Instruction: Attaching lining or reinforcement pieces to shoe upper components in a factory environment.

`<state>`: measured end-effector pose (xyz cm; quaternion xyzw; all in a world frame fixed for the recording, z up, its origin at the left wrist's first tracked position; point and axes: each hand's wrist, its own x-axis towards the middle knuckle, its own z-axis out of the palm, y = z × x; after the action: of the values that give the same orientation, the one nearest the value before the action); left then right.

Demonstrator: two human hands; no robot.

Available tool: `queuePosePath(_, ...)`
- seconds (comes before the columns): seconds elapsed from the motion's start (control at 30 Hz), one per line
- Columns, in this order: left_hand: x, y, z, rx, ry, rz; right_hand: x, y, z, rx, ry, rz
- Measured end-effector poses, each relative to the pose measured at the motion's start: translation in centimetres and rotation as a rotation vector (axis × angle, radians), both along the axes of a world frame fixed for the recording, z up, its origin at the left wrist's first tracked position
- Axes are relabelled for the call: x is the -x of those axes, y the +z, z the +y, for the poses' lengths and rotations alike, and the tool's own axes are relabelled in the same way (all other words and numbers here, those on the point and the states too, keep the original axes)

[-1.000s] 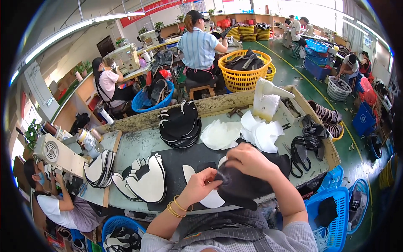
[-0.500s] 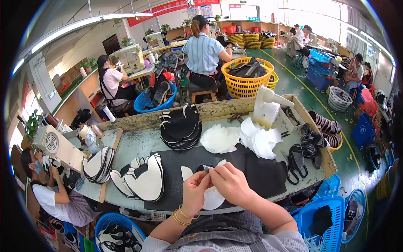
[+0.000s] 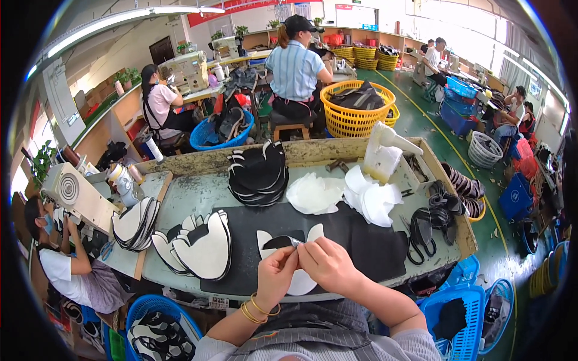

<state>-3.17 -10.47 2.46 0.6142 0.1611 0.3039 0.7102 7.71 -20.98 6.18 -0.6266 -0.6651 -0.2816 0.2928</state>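
My left hand (image 3: 276, 275) and my right hand (image 3: 330, 265) meet over the front of the bench, fingertips pinched together on a small greyish piece (image 3: 295, 242). Its kind is too small to make out. Beneath them a white cut shoe piece with a black inset (image 3: 263, 240) lies on a black mat (image 3: 244, 253), partly hidden by my hands. To the left is a stack of white-and-black shoe pieces (image 3: 205, 249). Beyond the mat are a pile of black shoe pieces (image 3: 257, 174), thin off-white pieces (image 3: 314, 194) and white curved pieces (image 3: 373, 198).
A translucent white container (image 3: 382, 153) stands near the bench's raised wooden rim (image 3: 343, 146). Black-handled scissors (image 3: 421, 246) lie at the right, near dark straps. A blue basket (image 3: 466, 319) stands lower right, another (image 3: 158, 308) lower left. Co-workers sit at sewing machines beyond and at left.
My hands stay pinched together over the same spot, with fingers slightly shifted. More of the black inset now shows beside them. The whole view has moved a little.
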Motion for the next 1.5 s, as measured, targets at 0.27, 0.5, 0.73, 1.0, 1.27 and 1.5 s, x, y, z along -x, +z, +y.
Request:
queuePosePath(0.27, -1.2, 0.8, 0.0, 0.178, -0.164, -0.03, -0.8, -1.4, 0.3, -0.286, -0.126, 0.476)
queuePosePath(0.5, -0.7, 2.7, 0.5, 0.335, -0.326, -0.066, -0.7, -1.4, -1.1, -0.061, 0.196, 1.189)
queuePosePath(0.73, -0.8, 1.0, -0.1, -0.445, 0.068, -0.031, 0.8, -0.3, -1.5, -0.03, 0.208, 1.285)
queuePosePath(1.0, -1.1, 1.2, -0.8, -0.831, 0.198, -0.053, -2.1, -1.5, -3.1, -0.304, -0.12, 1.172)
queuePosePath(1.27, -3.0, 3.6, -3.7, 0.503, 0.018, -0.098, -0.4, -3.2, 0.3, -0.347, -0.319, 0.556)
queuePosePath(1.5, -3.1, -1.4, -1.4, 0.59, 0.016, -0.037, 3.3, -6.9, 1.9, -0.27, -0.128, 0.565)
